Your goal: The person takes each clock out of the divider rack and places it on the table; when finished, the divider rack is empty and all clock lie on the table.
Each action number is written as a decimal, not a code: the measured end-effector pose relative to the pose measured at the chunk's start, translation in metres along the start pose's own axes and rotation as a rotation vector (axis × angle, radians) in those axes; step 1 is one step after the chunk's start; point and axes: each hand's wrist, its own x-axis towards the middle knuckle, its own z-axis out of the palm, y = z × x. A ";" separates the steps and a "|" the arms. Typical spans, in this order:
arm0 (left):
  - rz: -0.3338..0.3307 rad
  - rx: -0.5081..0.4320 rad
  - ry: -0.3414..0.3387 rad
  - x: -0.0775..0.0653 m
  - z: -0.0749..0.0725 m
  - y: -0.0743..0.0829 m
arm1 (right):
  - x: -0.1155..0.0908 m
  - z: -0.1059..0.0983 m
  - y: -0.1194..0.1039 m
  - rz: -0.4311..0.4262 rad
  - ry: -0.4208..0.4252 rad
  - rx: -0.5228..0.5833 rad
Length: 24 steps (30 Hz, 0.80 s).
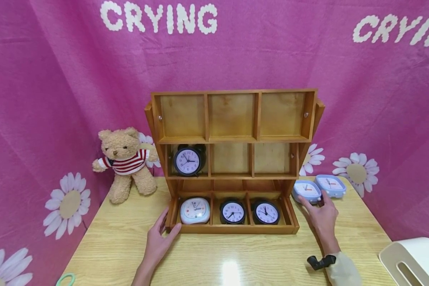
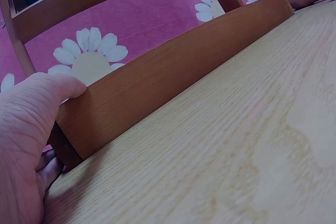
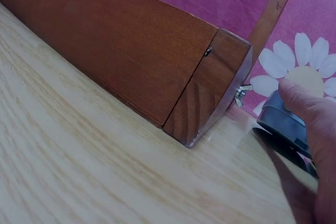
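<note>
Right hand (image 1: 323, 218) pinches the nearer blue clock (image 1: 307, 189) between parted thumb and finger, at four o'clock of the wooden shelf (image 1: 243, 229); left hand (image 1: 157, 241), loosely curled, grips the shelf's corner at eight o'clock.

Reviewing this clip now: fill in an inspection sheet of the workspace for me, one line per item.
Surface: light wood-grain table, with a glare spot near the front.
Job's things: three-tier wooden shelf; round black clock in middle-left compartment; bottom tier, left to right, white clock, black clock, another black clock; top tier holds none.
Clutter: teddy bear, white slotted container, green ring-shaped item, partly cut off.
Hands: left hand grips the shelf's lower left corner; right hand grips the nearer blue clock, beside a second blue clock.
Cables: nothing seen.
Surroundings: magenta daisy-print cloth.
</note>
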 end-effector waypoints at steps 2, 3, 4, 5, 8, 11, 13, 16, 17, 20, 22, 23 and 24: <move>0.001 0.000 0.002 0.001 -0.001 -0.001 | 0.001 0.001 -0.001 0.001 -0.006 0.007; 0.001 0.005 0.003 0.001 -0.001 -0.001 | 0.001 0.001 -0.002 0.001 -0.008 0.007; -0.001 0.006 0.003 0.002 -0.001 -0.001 | 0.001 0.001 -0.002 0.000 -0.005 0.008; 0.000 0.004 0.003 0.002 -0.002 -0.001 | 0.000 0.002 -0.002 0.000 0.000 0.006; 0.004 -0.006 -0.001 0.001 -0.001 -0.002 | -0.001 0.000 -0.001 0.007 0.007 0.003; 0.006 -0.010 -0.001 0.002 -0.001 -0.002 | -0.001 0.000 -0.001 0.008 0.022 -0.001; 0.011 -0.001 0.004 0.002 -0.001 -0.003 | -0.001 -0.001 -0.003 -0.009 0.034 0.002; 0.020 0.013 0.007 0.002 0.000 -0.003 | -0.001 -0.002 -0.006 -0.013 0.069 0.020; 0.019 0.015 0.009 0.002 0.000 -0.003 | -0.001 -0.003 -0.008 -0.012 0.080 0.034; 0.009 0.009 0.008 0.000 0.000 -0.004 | -0.003 -0.006 -0.013 -0.007 0.129 0.081; -0.003 0.002 0.008 0.000 0.000 -0.004 | -0.003 -0.007 -0.020 -0.025 0.181 0.132; -0.001 0.003 0.007 0.000 0.000 -0.004 | -0.002 -0.007 -0.023 -0.047 0.212 0.162; 0.003 0.004 0.007 0.001 0.000 -0.004 | -0.001 -0.007 -0.028 -0.073 0.251 0.193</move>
